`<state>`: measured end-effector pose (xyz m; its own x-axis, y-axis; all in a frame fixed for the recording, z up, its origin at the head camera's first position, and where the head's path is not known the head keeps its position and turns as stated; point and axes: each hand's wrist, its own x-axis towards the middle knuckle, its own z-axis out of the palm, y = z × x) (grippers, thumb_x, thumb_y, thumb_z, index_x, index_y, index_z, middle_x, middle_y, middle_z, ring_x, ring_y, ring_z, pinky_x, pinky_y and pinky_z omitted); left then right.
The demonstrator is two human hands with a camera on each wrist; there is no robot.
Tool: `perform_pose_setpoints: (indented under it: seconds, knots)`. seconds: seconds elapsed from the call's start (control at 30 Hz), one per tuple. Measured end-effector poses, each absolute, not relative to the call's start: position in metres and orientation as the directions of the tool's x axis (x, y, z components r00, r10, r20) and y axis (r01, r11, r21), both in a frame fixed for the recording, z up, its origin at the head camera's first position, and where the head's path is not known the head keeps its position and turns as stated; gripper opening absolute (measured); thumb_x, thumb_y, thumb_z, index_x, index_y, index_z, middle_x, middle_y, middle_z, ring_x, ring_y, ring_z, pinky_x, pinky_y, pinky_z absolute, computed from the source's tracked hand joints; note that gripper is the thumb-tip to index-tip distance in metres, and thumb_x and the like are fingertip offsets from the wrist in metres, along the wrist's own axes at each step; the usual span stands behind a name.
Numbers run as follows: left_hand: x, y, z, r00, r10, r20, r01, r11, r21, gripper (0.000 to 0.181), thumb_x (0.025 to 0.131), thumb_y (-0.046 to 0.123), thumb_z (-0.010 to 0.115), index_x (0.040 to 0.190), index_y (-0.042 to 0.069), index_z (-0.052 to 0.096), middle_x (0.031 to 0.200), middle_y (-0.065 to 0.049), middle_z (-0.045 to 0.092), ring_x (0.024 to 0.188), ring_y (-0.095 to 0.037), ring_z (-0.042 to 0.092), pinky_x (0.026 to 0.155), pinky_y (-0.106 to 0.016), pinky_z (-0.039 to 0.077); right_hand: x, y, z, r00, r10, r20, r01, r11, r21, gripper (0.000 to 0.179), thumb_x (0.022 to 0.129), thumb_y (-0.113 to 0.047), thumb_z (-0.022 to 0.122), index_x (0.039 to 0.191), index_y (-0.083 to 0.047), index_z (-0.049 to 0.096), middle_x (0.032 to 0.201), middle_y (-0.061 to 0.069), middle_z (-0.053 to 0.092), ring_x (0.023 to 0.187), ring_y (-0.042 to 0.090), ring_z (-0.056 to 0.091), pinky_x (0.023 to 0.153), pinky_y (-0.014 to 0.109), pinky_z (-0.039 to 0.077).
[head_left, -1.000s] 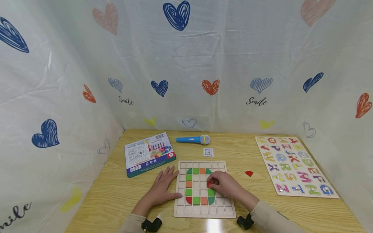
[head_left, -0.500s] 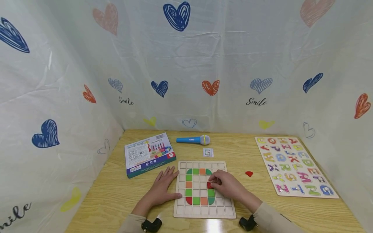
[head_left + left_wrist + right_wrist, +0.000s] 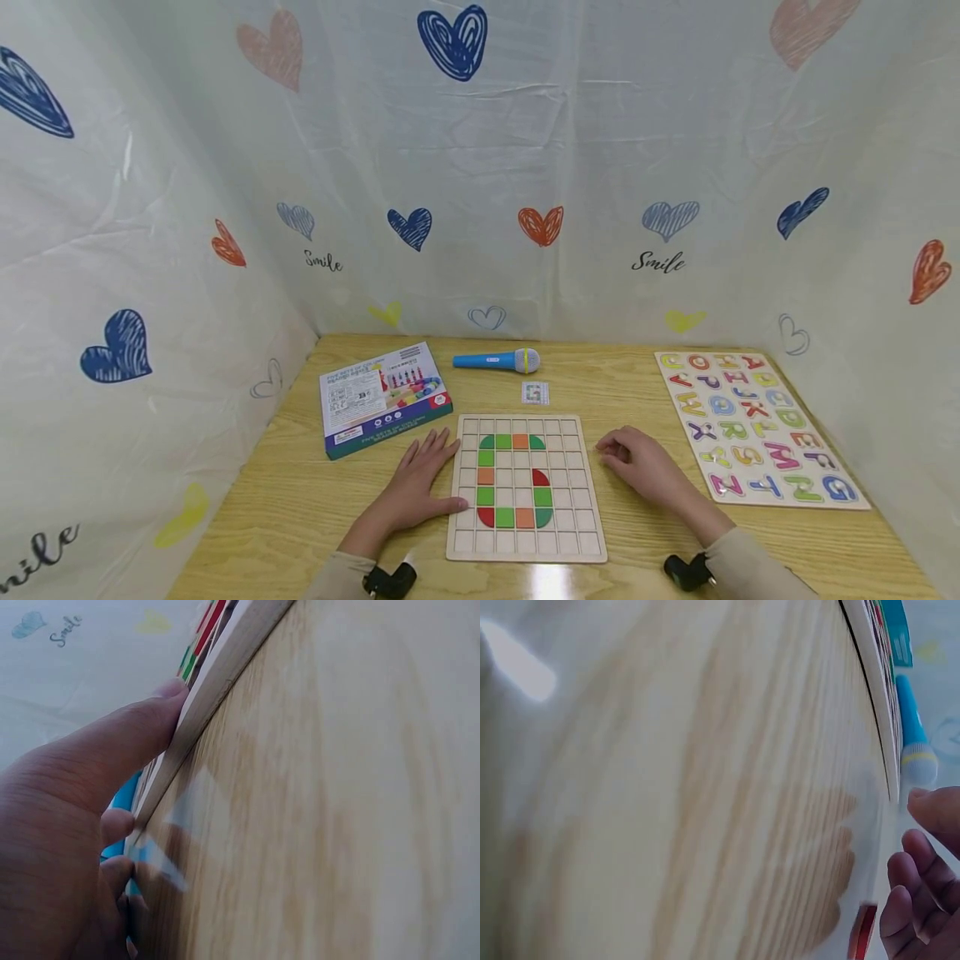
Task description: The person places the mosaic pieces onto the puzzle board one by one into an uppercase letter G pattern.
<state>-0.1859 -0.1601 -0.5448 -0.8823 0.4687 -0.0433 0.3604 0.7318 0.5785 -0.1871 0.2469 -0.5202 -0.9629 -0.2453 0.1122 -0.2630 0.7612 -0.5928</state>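
A wooden grid board (image 3: pixel 570 525) lies mid-table, with green, orange and red pieces set in a ring of its cells. On the board's left edge rests my left hand (image 3: pixel 420 483), fingers spread and thumb touching the rim (image 3: pixel 217 682). My right hand (image 3: pixel 641 467) is off the board, to its right, fingers loosely bent. A small red piece (image 3: pixel 862 931) shows beside its fingertips in the right wrist view, with thumb and fingers apart; in the head view the hand hides it. A red quarter-round piece (image 3: pixel 540 477) sits in the ring's right side.
Behind the board lie a small pattern card (image 3: pixel 536 392) and a blue toy microphone (image 3: pixel 495 361). A flat game box (image 3: pixel 386 398) is at the back left. An alphabet puzzle board (image 3: pixel 750 492) lies at the right. Heart-printed sheeting (image 3: pixel 480 275) encloses the table's back and sides.
My right hand has let go of the red piece in the ring and moved right, over the spot of the loose red piece. My left hand has stayed in place.
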Motion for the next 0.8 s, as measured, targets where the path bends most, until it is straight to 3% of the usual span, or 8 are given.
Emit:
perform_pose_setpoints:
  seconds: [0.4, 0.63, 0.8]
  knots:
    - [-0.186, -0.16, -0.545, -0.882, 0.468, -0.061, 0.352, 0.739, 0.575, 0.097, 0.084, 0.068, 0.069, 0.16, 0.017, 0.037, 0.169, -0.009, 0.02, 0.157, -0.032, 0.008, 0.124, -0.057, 0.002, -0.186, 0.288, -0.521, -0.987, -0.114, 0.111, -0.157, 0.819, -0.552, 0.02, 0.09, -0.01, 0.076, 0.11, -0.007, 0.072, 0.1, 0.009, 0.056, 0.076, 0.016, 0.046, 0.064, 0.03, 0.04]
    - [-0.186, -0.161, -0.546, -0.882, 0.468, -0.061, 0.352, 0.739, 0.574, 0.097, 0.084, 0.068, 0.069, 0.16, 0.017, 0.036, 0.169, -0.009, 0.02, 0.157, -0.032, 0.007, 0.124, -0.057, 0.001, -0.188, 0.296, -0.525, -0.99, -0.102, 0.096, -0.137, 0.842, -0.522, 0.021, 0.091, -0.009, 0.073, 0.111, -0.001, 0.072, 0.097, 0.009, 0.061, 0.076, 0.017, 0.05, 0.065, 0.032, 0.044]
    - [-0.186, -0.161, -0.546, -0.881, 0.47, -0.063, 0.355, 0.742, 0.569, 0.097, 0.084, 0.069, 0.068, 0.16, 0.017, 0.036, 0.169, -0.008, 0.019, 0.157, -0.031, 0.007, 0.125, -0.056, 0.002, -0.19, 0.295, -0.523, -0.99, -0.123, 0.068, -0.14, 0.821, -0.553, 0.016, 0.091, -0.009, 0.074, 0.105, -0.006, 0.068, 0.091, 0.004, 0.062, 0.076, 0.014, 0.054, 0.066, 0.031, 0.047]
